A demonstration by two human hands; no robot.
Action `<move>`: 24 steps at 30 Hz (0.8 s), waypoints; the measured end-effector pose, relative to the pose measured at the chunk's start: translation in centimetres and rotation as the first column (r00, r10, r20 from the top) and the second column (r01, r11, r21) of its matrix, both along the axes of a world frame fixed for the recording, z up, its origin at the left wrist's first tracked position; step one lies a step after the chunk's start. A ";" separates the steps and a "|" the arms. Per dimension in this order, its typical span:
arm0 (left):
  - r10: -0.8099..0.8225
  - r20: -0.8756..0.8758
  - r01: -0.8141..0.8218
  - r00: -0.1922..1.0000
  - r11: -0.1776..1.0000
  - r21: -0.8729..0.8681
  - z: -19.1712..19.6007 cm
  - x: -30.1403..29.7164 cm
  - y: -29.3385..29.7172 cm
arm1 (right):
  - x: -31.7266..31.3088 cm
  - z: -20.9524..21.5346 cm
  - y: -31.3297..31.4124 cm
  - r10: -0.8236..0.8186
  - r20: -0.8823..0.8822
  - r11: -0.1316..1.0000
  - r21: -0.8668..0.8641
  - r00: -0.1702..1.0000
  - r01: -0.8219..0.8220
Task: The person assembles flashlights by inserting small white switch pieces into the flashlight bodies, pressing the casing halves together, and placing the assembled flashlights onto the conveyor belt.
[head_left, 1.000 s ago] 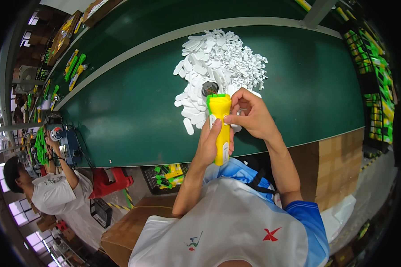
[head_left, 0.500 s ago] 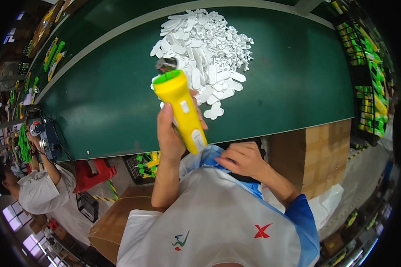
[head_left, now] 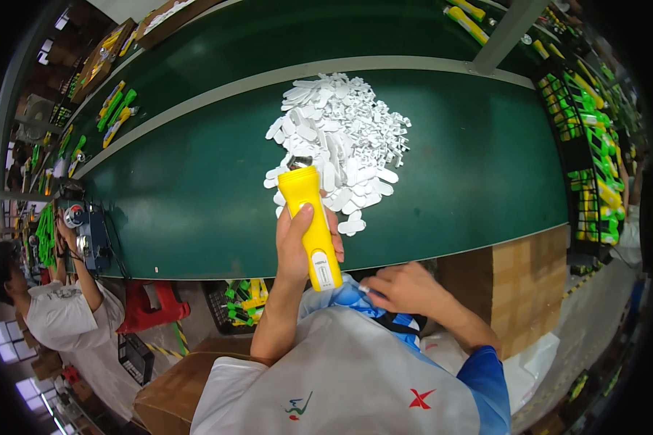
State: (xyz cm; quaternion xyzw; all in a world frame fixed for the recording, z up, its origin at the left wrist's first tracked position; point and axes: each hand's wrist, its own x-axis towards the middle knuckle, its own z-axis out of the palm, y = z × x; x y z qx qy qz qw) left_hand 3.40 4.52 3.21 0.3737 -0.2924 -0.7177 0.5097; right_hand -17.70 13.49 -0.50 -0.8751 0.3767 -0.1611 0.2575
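A yellow flashlight body (head_left: 313, 217) stands tilted in my left hand (head_left: 294, 243), whose fingers wrap round its middle with the thumb across the front. A white oval plate (head_left: 321, 270) sits near its lower end. Just beyond its wide head shows a shiny, dark part (head_left: 300, 162), partly hidden by the rim. My right hand (head_left: 399, 288) is curled in front of my waist, apart from the flashlight. A small white piece (head_left: 363, 288) shows at its fingertips. Past the flashlight, a heap of white plastic parts (head_left: 348, 134) lies on the green table (head_left: 479, 159).
A black rack (head_left: 584, 167) of green and yellow flashlights stands at the right. Cardboard boxes (head_left: 530, 283) are beside and below the table. At the left, another person (head_left: 58, 312) works by a blue device (head_left: 93, 235). A basket (head_left: 228, 308) of parts sits under the table edge.
The view has tilted up, showing more of the table's far side. The flashlight has turned in my left hand, and its thumb now covers the button area. A white piece now shows at my right fingertips.
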 end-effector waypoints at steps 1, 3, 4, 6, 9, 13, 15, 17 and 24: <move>0.007 0.006 -0.007 1.000 1.000 -0.004 -0.2 -0.1 0.0 | -0.6 1.1 -1.0 -0.134 0.043 0.990 -0.042 0.990 0.136; 0.001 -0.024 0.000 1.000 0.999 0.044 -0.7 -0.1 0.0 | -1.9 2.1 -3.6 -0.392 0.117 0.907 -0.119 0.912 0.405; -0.029 -0.042 0.030 0.999 0.999 0.022 -1.0 -0.1 0.0 | -2.5 1.8 -5.0 -0.542 0.111 0.813 -0.182 0.833 0.553; -0.040 -0.031 0.041 0.999 0.999 0.029 -1.0 -0.5 0.1 | -4.0 0.7 -7.5 -0.674 0.082 0.699 -0.249 0.734 0.670; -0.061 -0.017 0.061 0.998 0.998 0.033 -0.9 -1.2 0.0 | -3.2 1.1 -9.0 -0.737 0.292 0.559 -0.245 0.610 0.792; -0.094 -0.020 0.094 0.995 0.996 0.008 -1.4 -1.4 -0.1 | 1.1 1.9 -7.6 -0.699 0.540 0.697 0.370 0.469 0.614; 0.001 0.112 0.015 0.994 0.989 -0.144 -2.0 -2.4 -0.2 | 3.3 1.9 -7.3 -0.705 0.556 0.708 0.595 0.441 0.381; 0.059 0.083 -0.050 0.995 0.993 -0.104 -1.3 -3.8 0.1 | 4.7 1.7 -7.4 -0.669 0.513 0.726 0.605 0.538 0.326; 0.247 0.610 0.039 0.753 0.909 -0.416 -0.7 -2.6 -0.2 | 4.7 -0.5 -7.1 -0.819 0.545 0.445 0.800 0.178 -0.401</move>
